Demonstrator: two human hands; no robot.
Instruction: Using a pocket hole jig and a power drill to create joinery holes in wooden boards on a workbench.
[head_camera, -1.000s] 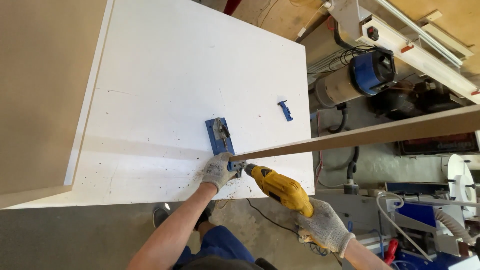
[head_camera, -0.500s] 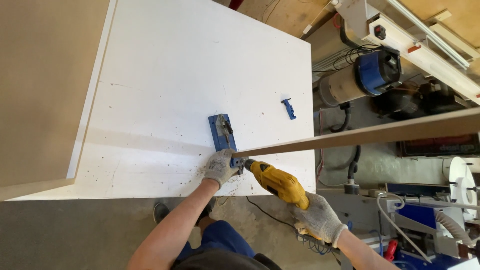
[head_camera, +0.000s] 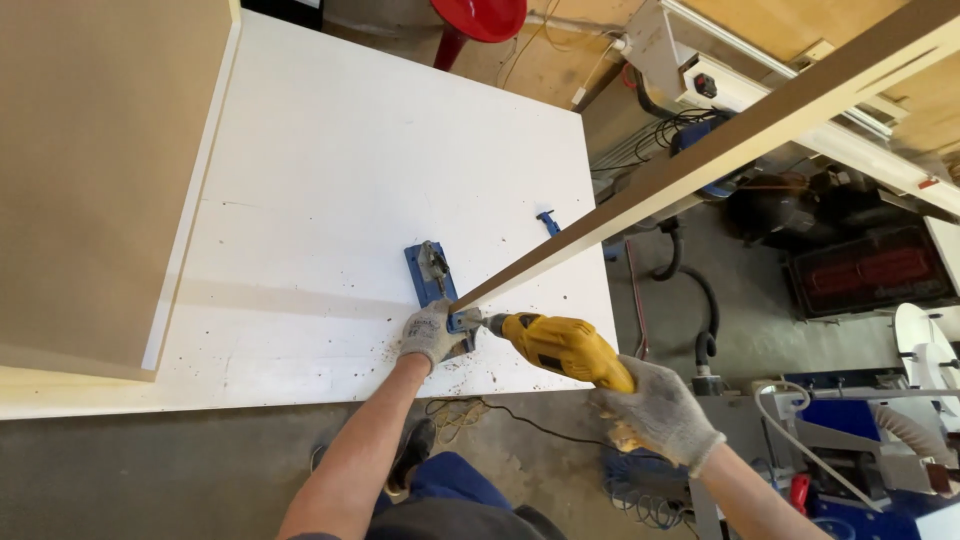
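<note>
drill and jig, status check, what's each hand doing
Left hand pressing the blue jig and strip end on the white board. Right hand gripping the yellow drill, bit at the jig. Sawdust around, nothing blocking.

— Can we see the drill's (head_camera: 565, 348) handle?
— No, our right hand (head_camera: 655, 412) covers it, and our left hand (head_camera: 432, 334) hides the near end of the blue jig (head_camera: 428, 275).
— And the long board (head_camera: 720, 150)?
— It runs off the top right edge. The drill bit is too small to make out.
</note>
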